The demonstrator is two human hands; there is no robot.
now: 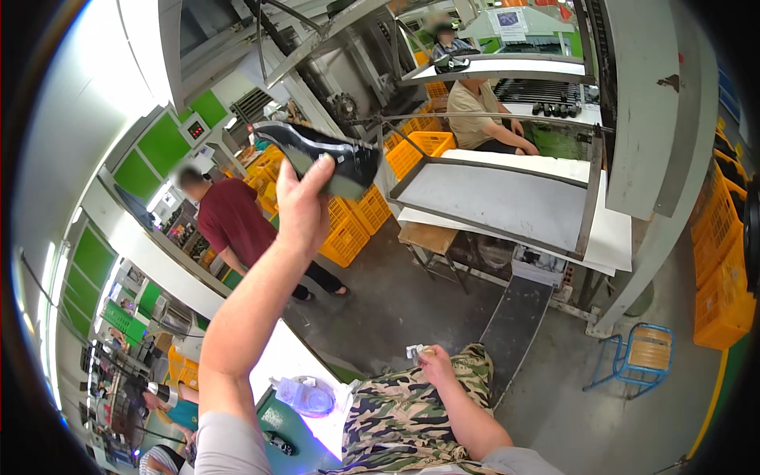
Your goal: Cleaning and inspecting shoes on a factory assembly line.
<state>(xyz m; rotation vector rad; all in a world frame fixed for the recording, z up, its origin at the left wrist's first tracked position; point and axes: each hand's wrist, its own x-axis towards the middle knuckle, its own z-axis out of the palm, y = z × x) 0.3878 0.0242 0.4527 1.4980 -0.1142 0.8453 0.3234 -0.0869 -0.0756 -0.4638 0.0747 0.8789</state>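
Note:
My left hand (pixel 304 207) is raised at arm's length, closed around a black shoe (pixel 360 165) with a pale stripe along its side. The thumb presses on the shoe's side, and the shoe stands clear of everything else. Low over the camouflage-patterned cloth on my lap (pixel 396 412), my right hand (pixel 436 367) pinches a small crumpled white-grey piece (pixel 414 353); whether it is cloth or paper I cannot tell. Left of my lap, a translucent violet-lit object (pixel 305 396) rests on the white table edge (pixel 286 348). A small dark patterned item (pixel 279 443) lies on the green surface nearby.
A metal-framed shelf (pixel 499 202) stands ahead, with a wooden stool (pixel 427 237) below it. Yellow crates (pixel 344 233) are stacked beyond the shoe, and more crates (pixel 724 277) at the right, near a blue-framed stool (pixel 643 356). A person in dark red (pixel 233 218) stands at left; another (pixel 475 119) sits behind the shelf.

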